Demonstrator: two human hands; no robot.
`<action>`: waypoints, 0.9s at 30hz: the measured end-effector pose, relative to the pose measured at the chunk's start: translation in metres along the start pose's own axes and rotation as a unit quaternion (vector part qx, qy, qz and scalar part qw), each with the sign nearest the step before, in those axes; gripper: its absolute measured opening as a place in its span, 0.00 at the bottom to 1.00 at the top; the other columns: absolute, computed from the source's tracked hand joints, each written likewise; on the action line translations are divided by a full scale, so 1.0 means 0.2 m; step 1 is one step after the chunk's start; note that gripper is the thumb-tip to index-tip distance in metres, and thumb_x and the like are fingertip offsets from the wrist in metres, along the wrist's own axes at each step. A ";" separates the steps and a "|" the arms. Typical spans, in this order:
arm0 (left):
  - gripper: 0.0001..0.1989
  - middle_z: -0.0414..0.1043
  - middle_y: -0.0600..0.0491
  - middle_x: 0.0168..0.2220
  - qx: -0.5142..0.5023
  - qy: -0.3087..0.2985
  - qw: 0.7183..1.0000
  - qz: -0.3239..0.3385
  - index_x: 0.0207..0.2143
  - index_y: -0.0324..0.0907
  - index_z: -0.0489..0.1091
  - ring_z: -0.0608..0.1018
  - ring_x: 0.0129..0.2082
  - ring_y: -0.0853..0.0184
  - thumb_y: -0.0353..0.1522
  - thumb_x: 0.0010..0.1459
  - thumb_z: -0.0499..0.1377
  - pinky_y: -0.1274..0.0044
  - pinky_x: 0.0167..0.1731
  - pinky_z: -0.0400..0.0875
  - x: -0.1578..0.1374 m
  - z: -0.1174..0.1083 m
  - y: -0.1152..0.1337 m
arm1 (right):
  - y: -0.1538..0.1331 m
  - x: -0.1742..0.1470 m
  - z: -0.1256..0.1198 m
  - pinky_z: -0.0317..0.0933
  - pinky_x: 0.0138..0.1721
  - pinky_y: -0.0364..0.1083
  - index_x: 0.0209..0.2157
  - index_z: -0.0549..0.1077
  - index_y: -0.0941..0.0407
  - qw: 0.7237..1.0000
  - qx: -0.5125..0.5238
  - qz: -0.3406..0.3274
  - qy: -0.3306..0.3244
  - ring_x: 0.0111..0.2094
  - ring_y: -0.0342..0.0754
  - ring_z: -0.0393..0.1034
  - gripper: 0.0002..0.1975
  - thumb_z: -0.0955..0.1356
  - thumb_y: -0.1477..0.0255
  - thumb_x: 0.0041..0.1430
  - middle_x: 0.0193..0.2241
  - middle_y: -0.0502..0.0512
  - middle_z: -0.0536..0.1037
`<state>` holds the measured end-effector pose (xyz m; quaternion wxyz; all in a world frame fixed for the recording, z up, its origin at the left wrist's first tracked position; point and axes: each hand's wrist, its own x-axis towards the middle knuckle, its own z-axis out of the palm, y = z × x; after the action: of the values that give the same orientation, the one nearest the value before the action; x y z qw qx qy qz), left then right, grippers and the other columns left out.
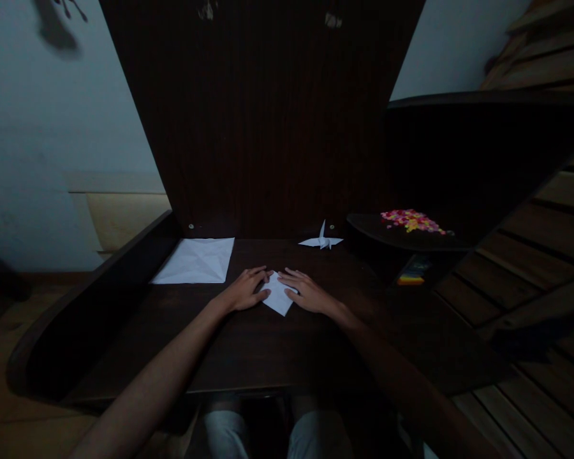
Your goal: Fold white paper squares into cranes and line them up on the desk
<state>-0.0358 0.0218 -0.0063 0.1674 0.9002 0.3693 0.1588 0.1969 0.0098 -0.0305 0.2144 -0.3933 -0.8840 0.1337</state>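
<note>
A small folded white paper [280,299] lies flat on the dark wooden desk [268,350], one corner pointing toward me. My left hand [247,289] rests on its left edge, fingers stretched out and thumb on the paper. On the opposite edge lies my right hand [308,292], its fingers also extended and pressing the sheet down. Behind my right hand, near the back panel, stands a white origami crane [322,241]. To the left of my left hand is a larger white sheet [196,261] with crease lines.
On a raised shelf [363,224] at the right sits a pile of pink, red and yellow small pieces [414,220]. Below it is a small item with yellow and orange bands [411,280]. A raised side board [100,293] edges the desk on the left.
</note>
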 end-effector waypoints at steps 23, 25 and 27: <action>0.20 0.58 0.54 0.60 0.067 0.006 0.996 0.052 0.53 0.53 0.65 0.54 0.60 0.56 0.32 0.60 0.49 0.58 0.56 0.48 0.00 0.00 0.01 | -0.01 0.01 -0.06 0.51 0.55 0.58 0.38 0.75 0.53 0.991 0.069 0.038 0.107 0.48 0.49 0.67 0.19 0.60 0.84 0.50 0.45 0.53 0.75; 0.21 0.60 0.54 0.59 0.070 0.011 0.996 0.046 0.52 0.54 0.67 0.57 0.58 0.56 0.29 0.58 0.50 0.58 0.54 0.51 0.01 0.00 0.02 | -0.01 0.02 -0.05 0.54 0.53 0.57 0.36 0.76 0.53 0.992 0.065 0.030 0.103 0.47 0.49 0.67 0.18 0.61 0.84 0.50 0.43 0.53 0.76; 0.22 0.62 0.53 0.57 0.072 0.017 0.996 0.044 0.51 0.54 0.67 0.60 0.56 0.56 0.27 0.57 0.50 0.58 0.52 0.53 0.01 0.00 0.01 | -0.01 0.02 -0.05 0.58 0.50 0.55 0.35 0.76 0.53 0.992 0.069 0.025 0.104 0.45 0.48 0.68 0.16 0.62 0.83 0.51 0.41 0.53 0.77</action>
<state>-0.0328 0.0211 -0.0051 0.0884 0.9225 0.3429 0.1538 0.1986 0.0113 -0.0197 0.3285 -0.4109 -0.8357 0.1578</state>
